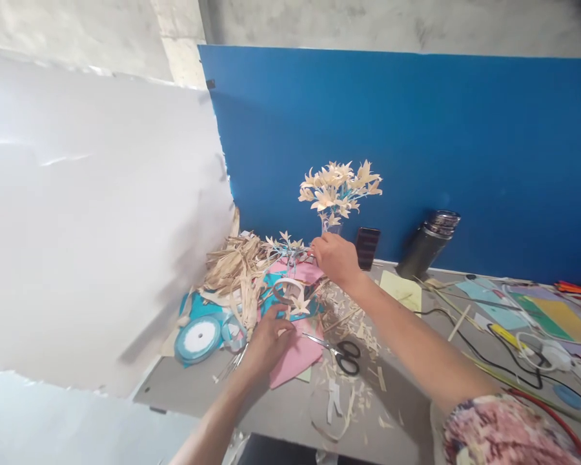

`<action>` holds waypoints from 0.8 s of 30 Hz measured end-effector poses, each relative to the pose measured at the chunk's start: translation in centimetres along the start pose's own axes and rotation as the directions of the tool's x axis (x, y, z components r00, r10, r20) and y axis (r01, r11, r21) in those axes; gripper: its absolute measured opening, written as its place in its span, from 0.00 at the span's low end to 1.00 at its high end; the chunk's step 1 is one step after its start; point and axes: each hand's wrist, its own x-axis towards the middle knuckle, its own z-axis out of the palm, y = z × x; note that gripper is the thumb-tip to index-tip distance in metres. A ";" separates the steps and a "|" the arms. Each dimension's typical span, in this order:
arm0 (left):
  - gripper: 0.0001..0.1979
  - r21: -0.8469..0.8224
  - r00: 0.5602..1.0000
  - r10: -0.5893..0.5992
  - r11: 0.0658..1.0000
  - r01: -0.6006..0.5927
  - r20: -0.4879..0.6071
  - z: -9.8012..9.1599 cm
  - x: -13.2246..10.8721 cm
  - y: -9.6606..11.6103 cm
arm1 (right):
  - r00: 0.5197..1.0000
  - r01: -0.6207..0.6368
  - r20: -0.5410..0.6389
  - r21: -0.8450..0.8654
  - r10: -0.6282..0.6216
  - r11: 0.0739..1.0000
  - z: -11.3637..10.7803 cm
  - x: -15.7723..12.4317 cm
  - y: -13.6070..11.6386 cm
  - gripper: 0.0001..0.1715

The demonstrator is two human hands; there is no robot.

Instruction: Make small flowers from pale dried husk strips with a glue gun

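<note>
My left hand (270,342) is low over the pink paper, its thumb and fingers pinched at the near side of a cream star-shaped craft flower (299,303); the stem is hidden. My right hand (337,259) reaches farther out with curled fingers, just in front of a clear vase (334,227). What its fingertips hold is hidden. A bouquet of cream flowers (336,187) with blue stems rises from the vase. Left of the right hand stands a group of smaller flowers (286,245) on blue stems. Black-handled scissors (346,355) lie on pink paper (297,355) and the table.
Dried husks (237,265) are heaped at the left, behind a blue ribbon spool (198,340). Scraps litter the grey table (392,387). A phone (368,248) and a dark thermos (428,245) lean on the blue partition (416,129). Cables and coloured paper (556,316) lie right.
</note>
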 end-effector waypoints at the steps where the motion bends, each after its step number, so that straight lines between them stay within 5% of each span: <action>1: 0.11 -0.031 1.000 -0.010 0.999 0.010 -0.022 0.0 0.2 -0.2 | 1.000 -0.001 0.002 0.006 0.001 1.000 -0.1 0.0 0.0 0.16; 9: 0.08 -0.269 0.892 -0.190 0.960 0.081 -0.409 -1.2 2.8 -1.0 | 0.997 -0.072 0.028 0.053 0.071 0.996 -0.3 -0.3 0.5 0.17; 15: 0.08 -0.176 0.948 -0.049 0.984 -0.008 -0.315 -0.6 3.4 -1.7 | 0.995 -0.097 0.023 0.077 0.095 0.992 -0.4 -0.5 0.6 0.17; 24: 0.14 0.002 0.968 0.069 0.997 -0.071 -0.242 -0.8 1.0 -0.8 | 0.960 -0.142 0.242 -0.002 0.138 0.990 0.5 -0.2 1.7 0.12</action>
